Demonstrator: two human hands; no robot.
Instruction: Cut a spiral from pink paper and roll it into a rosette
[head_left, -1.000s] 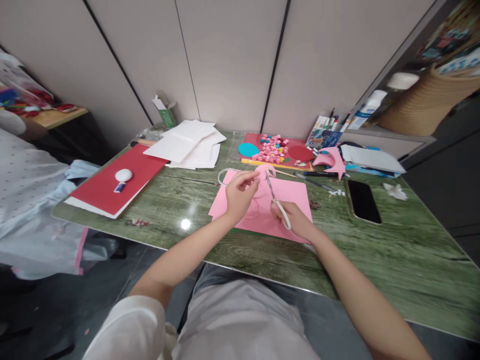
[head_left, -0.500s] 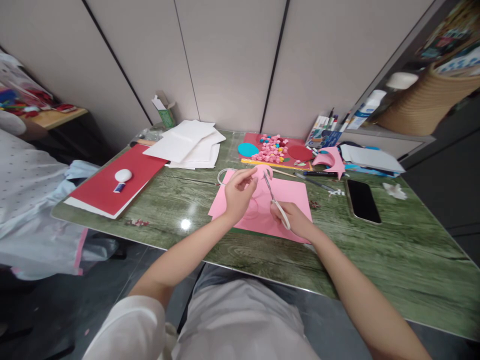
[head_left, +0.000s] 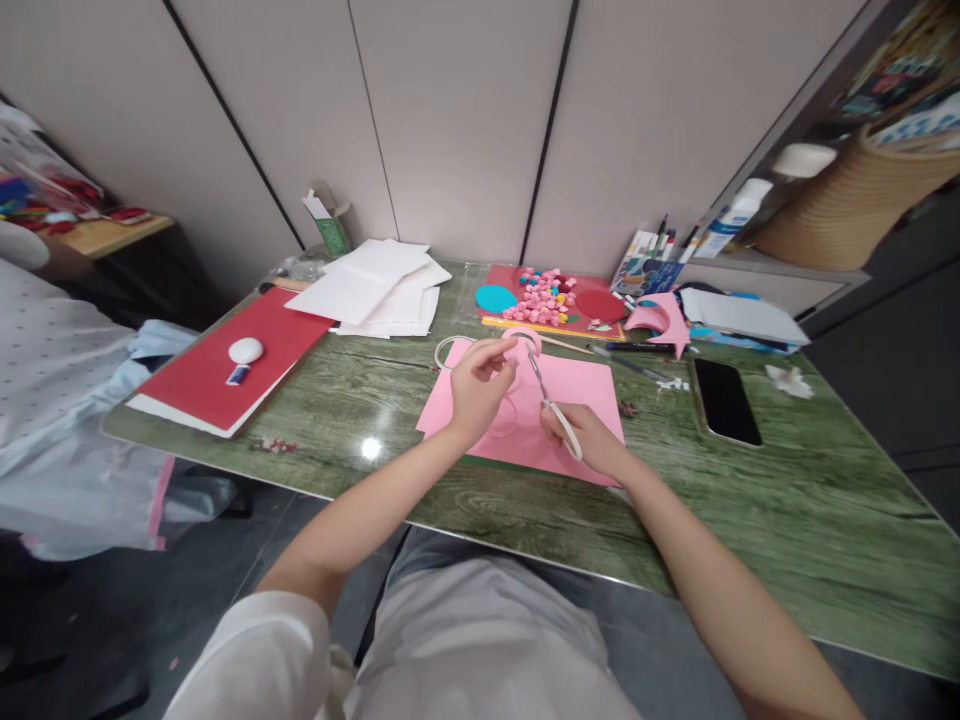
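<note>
A small piece of pink paper [head_left: 523, 340] with a curved edge is pinched in my left hand [head_left: 480, 385]. My right hand [head_left: 581, 435] grips scissors [head_left: 559, 412] by their white handles. The blades point up and away from me, their tips touching the pink piece just right of my left fingertips. Beneath both hands lie larger pink sheets [head_left: 592, 385], with a green edge showing under the near side. A faint round outline shows on the top sheet between my hands. My left fingers partly hide the held piece.
Behind the sheets, a red board [head_left: 510, 280] bears small pink pieces [head_left: 544, 300] and a blue disc [head_left: 496, 299]. White papers [head_left: 375, 285] and a red sheet [head_left: 247, 390] lie left. A phone [head_left: 726, 402] and pink offcut [head_left: 664, 320] lie right. A person [head_left: 60, 360] is at far left.
The pink piece has turned slightly at the scissor tips, and its curved strip now arches more smoothly above them. Both hands stay nearly in place.
</note>
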